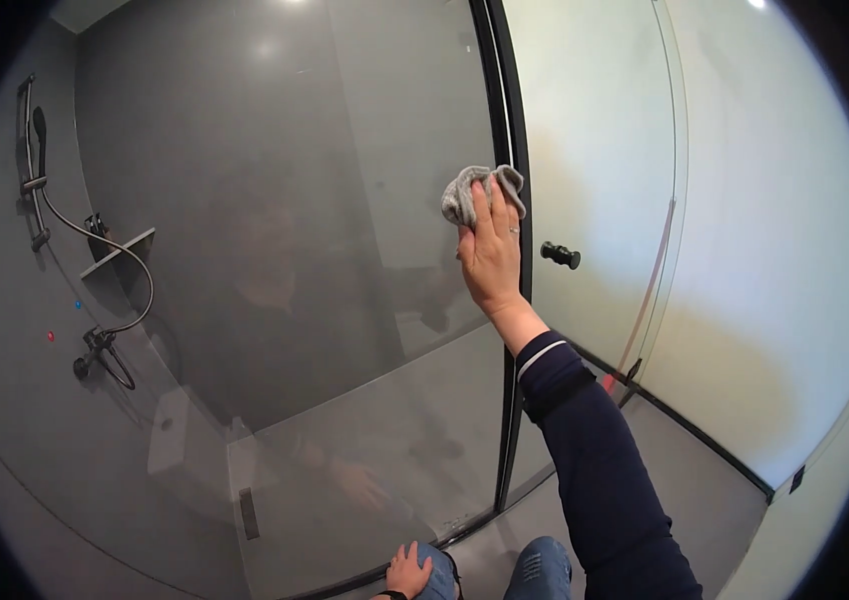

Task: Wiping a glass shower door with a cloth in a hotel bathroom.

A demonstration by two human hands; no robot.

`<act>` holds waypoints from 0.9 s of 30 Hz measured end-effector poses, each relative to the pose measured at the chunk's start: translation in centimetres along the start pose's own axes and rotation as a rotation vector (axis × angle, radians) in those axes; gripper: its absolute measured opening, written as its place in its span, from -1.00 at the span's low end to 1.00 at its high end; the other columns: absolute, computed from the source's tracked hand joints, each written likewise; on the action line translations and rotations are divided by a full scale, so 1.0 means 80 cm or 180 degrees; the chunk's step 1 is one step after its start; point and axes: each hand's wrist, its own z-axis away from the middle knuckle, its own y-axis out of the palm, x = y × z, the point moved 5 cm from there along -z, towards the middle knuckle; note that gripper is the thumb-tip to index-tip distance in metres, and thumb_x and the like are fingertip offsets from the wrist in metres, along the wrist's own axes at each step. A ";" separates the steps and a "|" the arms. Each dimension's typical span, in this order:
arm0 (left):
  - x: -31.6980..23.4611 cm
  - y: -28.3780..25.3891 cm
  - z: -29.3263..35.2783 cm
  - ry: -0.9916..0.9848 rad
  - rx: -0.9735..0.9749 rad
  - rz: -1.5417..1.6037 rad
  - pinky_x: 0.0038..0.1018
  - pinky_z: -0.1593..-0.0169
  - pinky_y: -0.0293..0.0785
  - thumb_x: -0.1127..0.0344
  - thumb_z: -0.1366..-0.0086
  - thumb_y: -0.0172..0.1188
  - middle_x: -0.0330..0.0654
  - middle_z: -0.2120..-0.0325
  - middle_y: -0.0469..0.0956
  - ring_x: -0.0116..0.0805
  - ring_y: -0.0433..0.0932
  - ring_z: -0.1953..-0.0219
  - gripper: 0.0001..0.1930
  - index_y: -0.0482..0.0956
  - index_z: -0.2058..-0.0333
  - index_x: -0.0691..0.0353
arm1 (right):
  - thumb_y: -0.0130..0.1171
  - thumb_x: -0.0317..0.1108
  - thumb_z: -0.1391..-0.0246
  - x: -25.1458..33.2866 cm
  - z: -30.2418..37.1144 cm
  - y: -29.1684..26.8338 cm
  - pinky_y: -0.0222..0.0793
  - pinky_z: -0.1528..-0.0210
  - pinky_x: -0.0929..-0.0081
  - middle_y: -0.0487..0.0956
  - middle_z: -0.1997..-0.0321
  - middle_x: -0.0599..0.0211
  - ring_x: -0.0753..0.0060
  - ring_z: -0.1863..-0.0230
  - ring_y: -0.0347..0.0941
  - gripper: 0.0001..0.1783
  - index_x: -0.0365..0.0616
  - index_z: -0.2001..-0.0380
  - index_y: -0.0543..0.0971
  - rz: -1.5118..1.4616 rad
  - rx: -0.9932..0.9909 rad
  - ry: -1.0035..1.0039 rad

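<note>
My right hand (pixel 492 255) presses a crumpled grey cloth (pixel 463 198) against the glass shower panel (pixel 415 130), right by its black metal frame (pixel 512 120). The fingers lie over the cloth, and a ring shows on one of them. The right arm, in a dark blue sleeve, reaches up from the lower edge. Low in the view, my left hand (pixel 408 574) rests on my jeans-covered knee with its fingers spread and nothing in them. Faint reflections show in the glass.
A black door knob (pixel 561 255) sits on the frosted glass door right of the frame. Behind the panel, a hand shower with hose (pixel 152 285), a corner shelf (pixel 120 252) and a mixer tap (pixel 97 350) are on the left wall. A drain (pixel 249 513) lies in the grey floor.
</note>
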 end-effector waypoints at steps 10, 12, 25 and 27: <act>-0.029 -0.021 0.002 0.0011 -0.0353 0.0004 -0.13 -0.18 0.22 -0.09 -0.18 -0.01 0.19 -0.18 0.18 0.18 0.26 -0.14 -0.33 0.17 -0.21 0.13 | 0.00 -0.46 0.03 -0.011 0.011 0.017 -0.05 -0.32 0.15 0.11 -0.32 0.00 -0.11 -0.30 0.01 -0.35 -0.21 -0.21 0.21 -0.0079 0.0349 0.0153; -0.041 -0.029 0.002 -0.0024 -0.0312 0.0031 -0.14 -0.19 0.21 -0.09 -0.19 -0.01 0.19 -0.18 0.17 0.17 0.25 -0.15 -0.32 0.17 -0.21 0.13 | 0.00 -0.46 0.05 -0.017 0.014 0.021 -0.07 -0.32 0.13 0.08 -0.33 -0.01 -0.13 -0.31 -0.01 -0.33 -0.21 -0.21 0.20 -0.0075 0.0434 0.0177; -0.087 -0.068 0.011 -0.0129 -0.0240 0.0155 -0.15 -0.19 0.20 -0.09 -0.19 -0.02 0.19 -0.18 0.17 0.17 0.24 -0.15 -0.33 0.18 -0.21 0.13 | 0.03 -0.48 0.09 -0.033 0.049 0.037 -0.09 -0.32 0.09 0.03 -0.33 -0.10 -0.20 -0.29 -0.01 -0.29 -0.29 -0.22 0.16 -0.0109 0.0896 0.0340; -0.092 -0.073 0.005 -0.0167 -0.0240 0.0171 -0.15 -0.19 0.21 -0.09 -0.18 -0.01 0.18 -0.18 0.18 0.17 0.24 -0.16 -0.33 0.19 -0.20 0.13 | 0.04 -0.48 0.09 -0.037 0.059 0.041 -0.10 -0.32 0.07 0.02 -0.34 -0.10 -0.21 -0.30 -0.03 -0.28 -0.31 -0.22 0.15 -0.0112 0.0970 0.0410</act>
